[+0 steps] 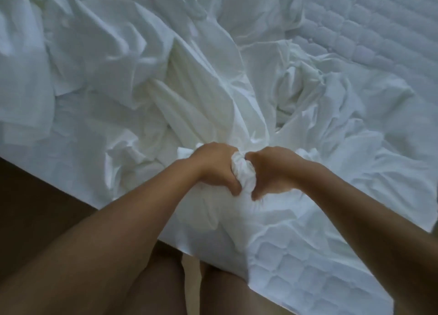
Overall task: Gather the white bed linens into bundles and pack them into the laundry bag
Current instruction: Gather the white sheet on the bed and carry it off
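Crumpled white bed linens (189, 89) heaped across the mattress (355, 32), with a twisted wad (243, 172) gathered at the mattress's near edge.
Clenched tight on that wad, side by side with knuckles up: left grip (215, 166) and right grip (272, 170), the cloth squeezed between them. Bare quilting uncovered at the mattress's far right and at its near corner, below the right forearm (355, 208). Brown floor (35, 196) off the mattress's left edge; bare legs (166, 279) against its near side.

The white bed linens (147, 82) are matt, heavily creased cloth. Beyond them the mattress (369, 28) shows white quilted fabric, padded in small stitched squares.
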